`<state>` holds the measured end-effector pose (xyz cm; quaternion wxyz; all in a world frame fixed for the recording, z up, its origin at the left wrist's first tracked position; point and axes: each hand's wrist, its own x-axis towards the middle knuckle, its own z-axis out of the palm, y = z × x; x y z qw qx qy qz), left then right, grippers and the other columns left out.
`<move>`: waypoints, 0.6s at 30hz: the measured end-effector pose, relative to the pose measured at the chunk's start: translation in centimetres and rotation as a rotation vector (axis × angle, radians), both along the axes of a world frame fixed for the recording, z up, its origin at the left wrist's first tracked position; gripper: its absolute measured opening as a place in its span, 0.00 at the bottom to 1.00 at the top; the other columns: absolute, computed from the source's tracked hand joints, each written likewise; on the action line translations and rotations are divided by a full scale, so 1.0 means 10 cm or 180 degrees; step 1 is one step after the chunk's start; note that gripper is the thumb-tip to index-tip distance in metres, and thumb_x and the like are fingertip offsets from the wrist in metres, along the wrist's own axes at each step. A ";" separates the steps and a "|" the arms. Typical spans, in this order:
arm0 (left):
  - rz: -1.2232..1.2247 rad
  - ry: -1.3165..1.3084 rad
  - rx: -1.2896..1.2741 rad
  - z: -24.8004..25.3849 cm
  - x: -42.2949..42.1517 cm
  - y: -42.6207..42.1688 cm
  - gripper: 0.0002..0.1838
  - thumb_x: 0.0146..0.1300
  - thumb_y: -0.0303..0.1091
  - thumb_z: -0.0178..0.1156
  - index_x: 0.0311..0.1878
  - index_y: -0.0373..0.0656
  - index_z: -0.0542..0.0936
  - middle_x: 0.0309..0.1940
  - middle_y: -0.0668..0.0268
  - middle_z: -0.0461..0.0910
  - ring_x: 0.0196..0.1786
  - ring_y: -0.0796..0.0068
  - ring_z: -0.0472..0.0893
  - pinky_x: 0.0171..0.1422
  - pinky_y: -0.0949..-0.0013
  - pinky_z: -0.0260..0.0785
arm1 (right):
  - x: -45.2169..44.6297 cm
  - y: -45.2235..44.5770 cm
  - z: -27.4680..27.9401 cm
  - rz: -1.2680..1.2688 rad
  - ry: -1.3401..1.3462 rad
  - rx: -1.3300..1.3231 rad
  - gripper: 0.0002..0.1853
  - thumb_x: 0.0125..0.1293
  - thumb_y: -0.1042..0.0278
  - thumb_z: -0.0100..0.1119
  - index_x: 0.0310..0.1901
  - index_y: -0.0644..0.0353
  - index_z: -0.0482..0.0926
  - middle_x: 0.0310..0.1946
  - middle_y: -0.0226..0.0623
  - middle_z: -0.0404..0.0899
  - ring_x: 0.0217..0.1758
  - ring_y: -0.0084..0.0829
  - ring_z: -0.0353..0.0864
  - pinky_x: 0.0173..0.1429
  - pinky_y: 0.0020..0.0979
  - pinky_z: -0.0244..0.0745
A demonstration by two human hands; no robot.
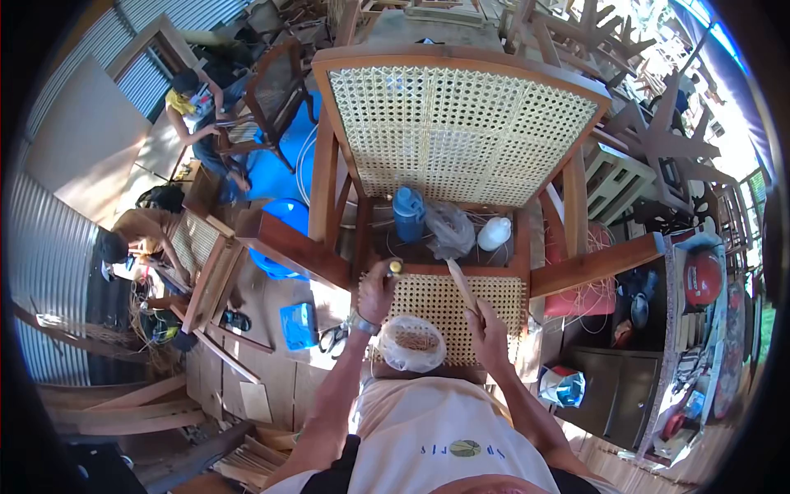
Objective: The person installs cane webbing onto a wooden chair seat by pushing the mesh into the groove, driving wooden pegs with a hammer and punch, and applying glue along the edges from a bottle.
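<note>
A wooden armchair (461,54) with a woven cane back (461,123) and cane seat (502,305) stands in front of me. My left hand (377,298) is closed around a short tool with a round yellowish end (395,267), above the seat's left side. My right hand (490,336) grips a flat pale wooden stick (461,284), its tip pointing away from me. Between my forearms, a clear plastic bag (411,362) sits open on the seat, with small brown pieces inside. A blue bottle (408,216), a crumpled plastic bag (451,230) and a white bottle (494,234) stand behind the cane seat.
Wooden armrests (597,265) flank me. On the left, two people (197,115) work at other chairs. A blue basin (284,239) and blue container (299,326) are on the floor. Stacked chair frames (658,140) and a shelf with a red helmet (703,278) fill the right.
</note>
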<state>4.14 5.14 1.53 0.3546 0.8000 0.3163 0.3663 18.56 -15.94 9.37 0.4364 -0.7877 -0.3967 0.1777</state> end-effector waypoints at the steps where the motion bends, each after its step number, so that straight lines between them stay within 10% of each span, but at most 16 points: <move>1: 0.0188 0.0043 0.0099 0.03 0.06 -0.13 0.18 0.62 0.30 0.68 0.55 0.44 0.78 0.39 0.55 0.83 0.36 0.52 0.84 0.39 0.56 0.76 | 0.00 -0.01 -0.04 -0.0026 0.0024 0.0012 0.11 0.75 0.65 0.55 0.51 0.63 0.75 0.26 0.42 0.73 0.27 0.29 0.72 0.33 0.32 0.68; 12: 0.1159 0.0215 0.0168 0.07 0.30 -0.23 0.20 0.57 0.40 0.74 0.42 0.41 0.73 0.28 0.55 0.77 0.33 0.49 0.81 0.36 0.51 0.71 | 0.03 -0.20 -0.62 -0.0256 -0.0243 -0.0191 0.13 0.74 0.69 0.55 0.57 0.61 0.75 0.27 0.39 0.73 0.26 0.27 0.73 0.33 0.31 0.71; 18: 0.0296 0.0160 0.0079 0.20 0.10 -0.09 0.17 0.59 0.35 0.72 0.45 0.43 0.76 0.38 0.58 0.79 0.39 0.51 0.81 0.43 0.55 0.74 | -0.11 -0.49 -1.48 -0.0045 -0.0675 -0.0574 0.18 0.73 0.69 0.52 0.62 0.60 0.74 0.49 0.54 0.73 0.48 0.58 0.74 0.53 0.49 0.73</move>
